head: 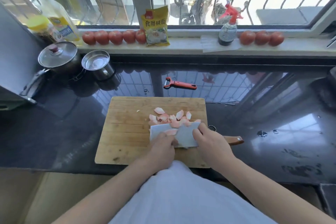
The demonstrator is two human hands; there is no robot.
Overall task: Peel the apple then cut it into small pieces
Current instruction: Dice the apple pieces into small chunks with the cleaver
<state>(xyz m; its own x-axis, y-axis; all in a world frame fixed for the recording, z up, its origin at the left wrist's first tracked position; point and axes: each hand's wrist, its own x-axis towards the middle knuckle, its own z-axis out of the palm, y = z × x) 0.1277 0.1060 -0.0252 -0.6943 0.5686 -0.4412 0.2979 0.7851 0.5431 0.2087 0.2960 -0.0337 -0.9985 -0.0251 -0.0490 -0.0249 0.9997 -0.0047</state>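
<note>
Both hands press flat on the knife (183, 135), left hand (161, 144) and right hand (209, 140), fingers spread. Apple peels (171, 118) lie at 12 o'clock of it on the board (123, 132).

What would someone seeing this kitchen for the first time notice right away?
Probably the pile of pink apple peels on the pale wooden cutting board, where the left hand and right hand rest on a broad flat steel cleaver blade lying among them. Next, the row of red tomatoes lining the windowsill, and the orange-handled peeler on the dark glossy counter behind the board.
</note>
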